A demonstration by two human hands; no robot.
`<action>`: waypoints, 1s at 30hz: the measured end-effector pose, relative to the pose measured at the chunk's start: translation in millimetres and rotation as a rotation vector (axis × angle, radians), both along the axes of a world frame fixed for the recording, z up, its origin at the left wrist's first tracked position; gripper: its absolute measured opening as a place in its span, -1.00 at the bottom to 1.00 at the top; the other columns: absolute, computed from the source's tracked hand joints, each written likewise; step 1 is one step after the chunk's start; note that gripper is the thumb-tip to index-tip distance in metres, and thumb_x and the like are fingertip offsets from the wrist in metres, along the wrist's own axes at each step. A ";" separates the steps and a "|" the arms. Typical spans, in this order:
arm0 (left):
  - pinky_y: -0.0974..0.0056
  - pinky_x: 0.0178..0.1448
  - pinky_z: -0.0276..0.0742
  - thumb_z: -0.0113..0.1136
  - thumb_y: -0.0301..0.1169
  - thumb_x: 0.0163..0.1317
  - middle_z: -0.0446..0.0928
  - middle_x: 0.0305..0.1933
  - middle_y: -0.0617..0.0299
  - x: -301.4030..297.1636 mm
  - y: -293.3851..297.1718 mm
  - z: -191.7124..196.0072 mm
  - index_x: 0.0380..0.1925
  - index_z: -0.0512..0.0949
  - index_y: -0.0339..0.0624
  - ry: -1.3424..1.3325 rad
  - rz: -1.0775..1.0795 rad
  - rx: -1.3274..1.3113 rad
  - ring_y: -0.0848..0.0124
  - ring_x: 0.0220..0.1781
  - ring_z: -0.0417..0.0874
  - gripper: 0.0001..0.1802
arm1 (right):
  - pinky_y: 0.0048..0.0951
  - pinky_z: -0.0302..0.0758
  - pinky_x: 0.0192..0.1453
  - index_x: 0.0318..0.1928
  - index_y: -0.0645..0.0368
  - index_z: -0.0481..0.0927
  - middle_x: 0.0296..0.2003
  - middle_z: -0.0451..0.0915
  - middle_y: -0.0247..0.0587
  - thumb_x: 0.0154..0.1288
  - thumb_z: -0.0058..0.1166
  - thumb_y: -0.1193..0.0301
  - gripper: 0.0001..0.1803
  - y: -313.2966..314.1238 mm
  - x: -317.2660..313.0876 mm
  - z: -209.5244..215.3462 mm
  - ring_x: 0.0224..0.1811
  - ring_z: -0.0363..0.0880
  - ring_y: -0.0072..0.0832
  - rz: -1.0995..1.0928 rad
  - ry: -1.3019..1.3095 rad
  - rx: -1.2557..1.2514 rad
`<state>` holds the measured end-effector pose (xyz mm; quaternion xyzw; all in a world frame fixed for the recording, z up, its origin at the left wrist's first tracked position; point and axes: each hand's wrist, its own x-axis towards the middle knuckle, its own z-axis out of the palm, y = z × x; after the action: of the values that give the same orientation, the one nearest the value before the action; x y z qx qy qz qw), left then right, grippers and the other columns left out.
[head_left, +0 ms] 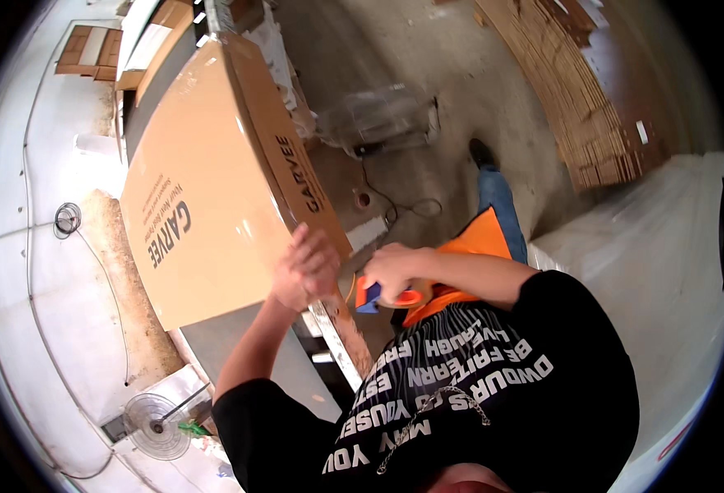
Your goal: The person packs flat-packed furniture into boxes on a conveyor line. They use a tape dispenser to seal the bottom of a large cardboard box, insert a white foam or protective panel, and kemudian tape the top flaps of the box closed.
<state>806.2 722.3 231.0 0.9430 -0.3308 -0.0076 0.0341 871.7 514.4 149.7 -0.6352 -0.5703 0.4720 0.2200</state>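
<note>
The left hand (306, 269) pressed, fingers curled, on the near corner of one box (214, 181), which lay on a grey table (247, 345). Just beside it, the right hand (391, 271) gripped one orange tape gun (395, 294) at the box's edge.

The big box (214, 181) is brown cardboard with a glossy taped sheen; the tape dispenser (387, 294) looks like smooth orange plastic; the floor (469, 90) is rough grey concrete.
</note>
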 end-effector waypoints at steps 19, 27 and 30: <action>-0.03 0.56 -0.03 0.29 0.06 0.12 0.49 0.25 0.03 499.0 157.8 24.8 0.01 0.59 -0.25 0.824 1.483 0.352 0.16 0.40 0.37 -0.37 | -0.53 0.47 0.10 0.29 0.25 0.47 0.06 0.58 -0.16 -0.20 0.05 0.68 -0.16 69.6 557.4 -108.0 0.02 0.55 -0.52 -0.608 1.115 -0.272; 0.00 0.60 -0.24 -0.16 0.11 0.41 0.05 0.52 -0.18 476.6 161.6 3.3 0.45 0.04 -0.31 -0.021 1.704 0.084 -0.10 0.57 -0.03 -0.16 | -0.59 0.44 -0.29 0.17 0.28 0.58 -0.52 0.60 -0.30 -0.22 0.05 0.50 -0.26 312.1 639.9 -66.7 -0.47 0.51 -0.67 -0.231 1.121 -0.058; -0.03 0.60 -0.27 -0.17 0.08 0.42 0.01 0.53 -0.19 483.6 157.1 7.0 0.46 0.03 -0.31 -0.053 1.735 0.091 -0.10 0.58 -0.05 -0.17 | -0.50 0.47 -0.37 0.02 0.37 0.65 -0.51 0.62 -0.21 -0.27 0.07 0.52 -0.35 398.8 637.2 -45.6 -0.49 0.54 -0.53 -0.031 1.125 -0.060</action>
<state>1289.8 879.4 238.0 0.8625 0.5049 0.0298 -0.0178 1508.9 913.2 104.1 -0.3000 -0.3421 0.7507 0.4790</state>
